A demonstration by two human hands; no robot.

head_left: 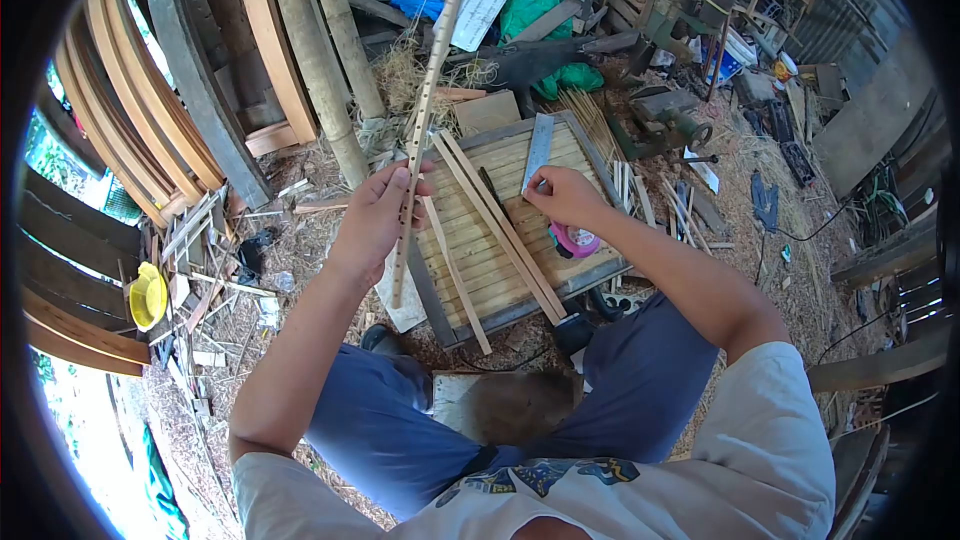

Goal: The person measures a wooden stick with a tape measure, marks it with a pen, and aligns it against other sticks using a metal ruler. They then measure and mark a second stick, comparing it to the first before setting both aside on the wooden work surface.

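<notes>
Closest to us in the head view, the pale printed shirt [740, 430] fills the bottom, and beyond it come the blue trousers [400, 440], knees spread wide. Up to the left hand [375, 210], and it has a firm grip on a slim wooden strip [430, 80]! What a long, narrow piece: pale, straight, with a row of small dark marks or holes running along its face; too small to say which. It is held tilted, its lower end just beyond the near-left edge of the low slatted table [470, 265], its upper end reaching the top of the picture. Across to the right hand [570, 197], above the table, fingers curled together close by the lower end of a metal ruler [539, 150]; whether they pinch anything, I cannot tell. Just below that hand sits a pink round object [575, 242], and two long wooden pieces [500, 225] lie slantwise across the slats.
</notes>
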